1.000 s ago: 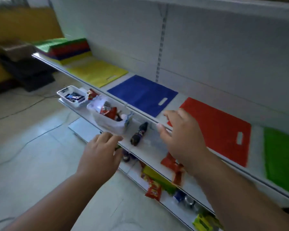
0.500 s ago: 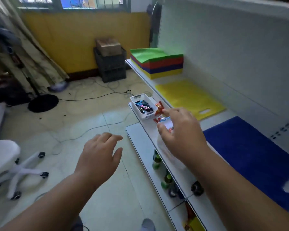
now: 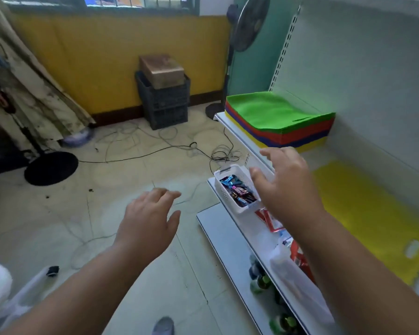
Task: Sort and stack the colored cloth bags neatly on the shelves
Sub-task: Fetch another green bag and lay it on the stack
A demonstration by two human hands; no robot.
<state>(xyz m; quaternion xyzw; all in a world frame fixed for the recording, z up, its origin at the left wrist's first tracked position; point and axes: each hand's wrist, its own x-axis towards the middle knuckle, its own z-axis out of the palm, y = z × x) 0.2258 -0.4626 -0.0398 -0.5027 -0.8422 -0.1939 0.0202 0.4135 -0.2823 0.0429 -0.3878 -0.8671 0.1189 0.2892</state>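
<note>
Both hands hang in the air holding nothing, fingers loosely spread — the right hand (image 3: 284,182) reaching ahead, the left hand (image 3: 149,221) lower over the floor. Beyond the right fingertips sits a stack of colored cloth bags (image 3: 279,118), green on top; a single yellow bag (image 3: 370,211) lies flat just right of that hand, on the same shelf (image 3: 235,131). Under the thumb — a white basket (image 3: 230,198) of wrapped sweets.

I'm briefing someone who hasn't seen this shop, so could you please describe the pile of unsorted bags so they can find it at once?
Start at the white shelving unit on the right and follow its upper shelf to the far end, near the standing fan. There sits the stack of cloth bags, layered green, red, blue and yellow from the top. Unlike the single yellow bag lying flat nearer the viewer, it is thick and multicoloured.
</note>
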